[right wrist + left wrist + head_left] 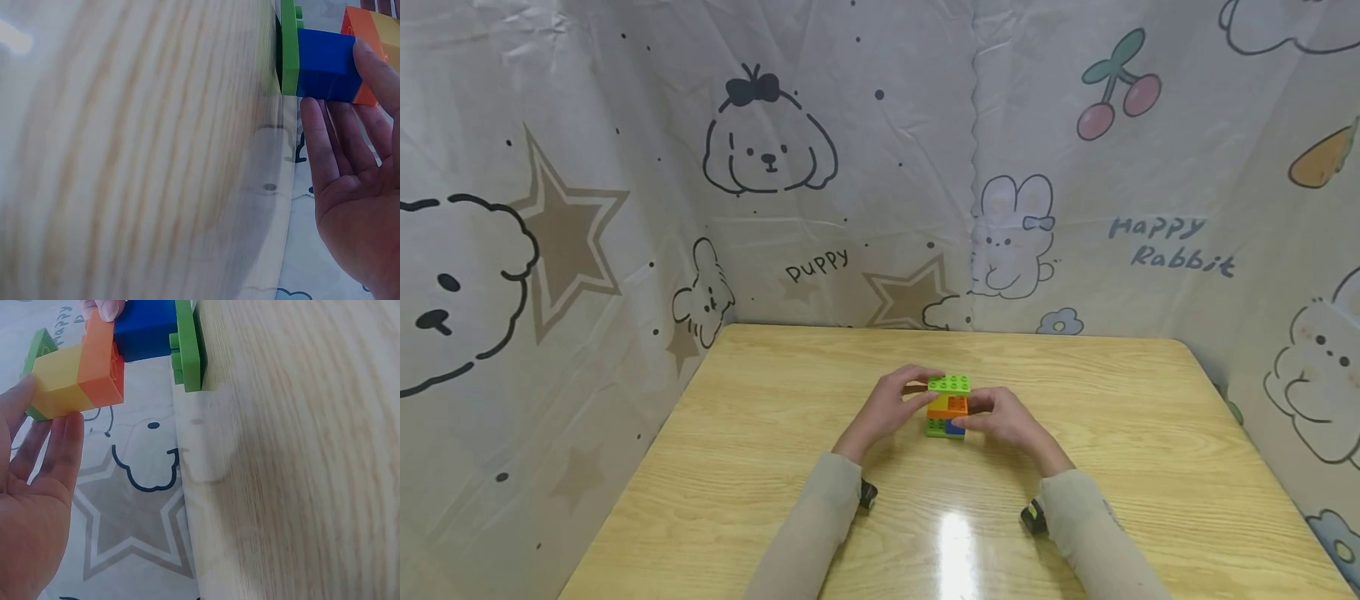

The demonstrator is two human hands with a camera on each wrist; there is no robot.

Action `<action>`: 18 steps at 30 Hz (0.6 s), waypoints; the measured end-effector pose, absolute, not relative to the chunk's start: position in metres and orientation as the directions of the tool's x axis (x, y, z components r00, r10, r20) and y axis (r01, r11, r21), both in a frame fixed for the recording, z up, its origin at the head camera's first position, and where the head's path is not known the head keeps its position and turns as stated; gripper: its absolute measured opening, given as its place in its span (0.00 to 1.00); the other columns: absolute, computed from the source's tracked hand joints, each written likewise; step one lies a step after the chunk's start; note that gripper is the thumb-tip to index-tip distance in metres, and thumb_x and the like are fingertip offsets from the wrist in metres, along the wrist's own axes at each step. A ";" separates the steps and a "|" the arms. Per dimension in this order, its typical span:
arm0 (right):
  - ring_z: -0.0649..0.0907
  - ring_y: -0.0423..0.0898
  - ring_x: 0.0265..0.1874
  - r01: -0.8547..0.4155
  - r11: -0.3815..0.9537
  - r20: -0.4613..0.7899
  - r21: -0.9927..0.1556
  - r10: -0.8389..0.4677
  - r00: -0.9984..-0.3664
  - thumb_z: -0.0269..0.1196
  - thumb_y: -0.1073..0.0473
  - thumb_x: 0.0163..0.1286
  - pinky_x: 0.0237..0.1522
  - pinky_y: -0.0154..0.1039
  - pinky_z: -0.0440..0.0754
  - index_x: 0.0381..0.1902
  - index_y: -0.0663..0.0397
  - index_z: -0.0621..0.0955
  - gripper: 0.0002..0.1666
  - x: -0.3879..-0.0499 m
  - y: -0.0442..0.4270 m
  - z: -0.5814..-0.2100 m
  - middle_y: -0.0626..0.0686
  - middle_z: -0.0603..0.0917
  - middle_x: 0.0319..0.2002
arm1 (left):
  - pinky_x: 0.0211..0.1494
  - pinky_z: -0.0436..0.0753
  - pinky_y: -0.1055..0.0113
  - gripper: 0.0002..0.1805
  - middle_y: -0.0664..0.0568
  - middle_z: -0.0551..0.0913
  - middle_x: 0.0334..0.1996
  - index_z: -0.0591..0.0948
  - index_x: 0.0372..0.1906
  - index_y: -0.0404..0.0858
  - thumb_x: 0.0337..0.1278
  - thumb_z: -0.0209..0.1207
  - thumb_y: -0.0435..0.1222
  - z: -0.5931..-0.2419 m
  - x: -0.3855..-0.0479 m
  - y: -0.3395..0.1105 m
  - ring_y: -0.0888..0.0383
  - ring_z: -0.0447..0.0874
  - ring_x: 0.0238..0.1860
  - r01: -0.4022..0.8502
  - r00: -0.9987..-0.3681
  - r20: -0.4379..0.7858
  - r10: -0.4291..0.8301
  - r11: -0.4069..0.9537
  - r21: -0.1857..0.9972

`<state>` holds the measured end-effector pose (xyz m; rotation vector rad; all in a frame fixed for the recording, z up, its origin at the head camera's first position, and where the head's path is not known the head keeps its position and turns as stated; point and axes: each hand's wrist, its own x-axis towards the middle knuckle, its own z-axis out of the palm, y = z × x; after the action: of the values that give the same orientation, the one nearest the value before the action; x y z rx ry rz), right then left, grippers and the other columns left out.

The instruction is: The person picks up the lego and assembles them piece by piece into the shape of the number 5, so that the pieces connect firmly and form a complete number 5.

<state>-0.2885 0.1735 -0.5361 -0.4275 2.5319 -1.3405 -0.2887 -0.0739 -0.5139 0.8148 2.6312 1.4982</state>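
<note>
A stack of toy building bricks stands on the table between both hands. At its base is a green studded plate [935,428], with a blue brick [328,65] on its right part. Above the blue sits an orange brick [100,370], then a yellow brick [59,383] offset to the left. A light green plate [950,383] tops the stack. My left hand [891,406] grips the yellow brick and top plate between thumb and fingers. My right hand [1006,419] holds the blue and orange bricks from the right side, thumb toward me.
The light wooden table [760,400] reaches back to a printed cloth curtain [880,167], which also hangs along the left and right sides. Dark wrist cameras [1034,517] sit at the sleeve cuffs.
</note>
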 end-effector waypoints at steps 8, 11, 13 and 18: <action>0.85 0.48 0.51 -0.143 0.530 -0.074 -0.836 -0.367 -0.927 0.73 0.48 0.68 0.63 0.56 0.81 0.58 0.54 0.86 0.25 -0.289 0.173 -0.537 0.51 0.90 0.50 | 0.66 0.83 0.63 0.19 0.58 0.82 0.61 0.81 0.66 0.50 0.74 0.61 0.42 -0.516 -0.293 -0.073 0.59 0.81 0.61 0.437 -0.869 0.248 0.429 0.427 0.792; 0.85 0.48 0.51 -0.131 0.528 -0.080 -0.839 -0.359 -0.930 0.73 0.49 0.68 0.63 0.54 0.81 0.59 0.53 0.85 0.25 -0.290 0.172 -0.537 0.51 0.90 0.50 | 0.66 0.83 0.63 0.19 0.58 0.82 0.62 0.80 0.66 0.51 0.75 0.60 0.43 -0.517 -0.294 -0.071 0.59 0.80 0.60 0.444 -0.868 0.256 0.426 0.431 0.786; 0.85 0.48 0.51 -0.135 0.534 -0.077 -0.835 -0.357 -0.931 0.73 0.49 0.68 0.62 0.54 0.81 0.59 0.54 0.85 0.25 -0.290 0.172 -0.537 0.51 0.90 0.50 | 0.66 0.83 0.63 0.19 0.58 0.81 0.62 0.80 0.66 0.51 0.75 0.59 0.43 -0.518 -0.295 -0.071 0.59 0.80 0.60 0.449 -0.865 0.262 0.427 0.431 0.783; 0.85 0.49 0.51 -0.135 0.545 -0.076 -0.828 -0.348 -0.935 0.73 0.49 0.68 0.63 0.55 0.81 0.58 0.54 0.85 0.25 -0.291 0.171 -0.537 0.52 0.90 0.50 | 0.66 0.82 0.64 0.20 0.56 0.80 0.64 0.79 0.67 0.51 0.75 0.60 0.41 -0.518 -0.296 -0.070 0.58 0.79 0.60 0.449 -0.864 0.263 0.430 0.419 0.789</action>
<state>-0.2907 0.1708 -0.5373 -0.4056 2.5508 -1.3367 -0.2959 -0.0701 -0.5184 0.8250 2.6631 1.4908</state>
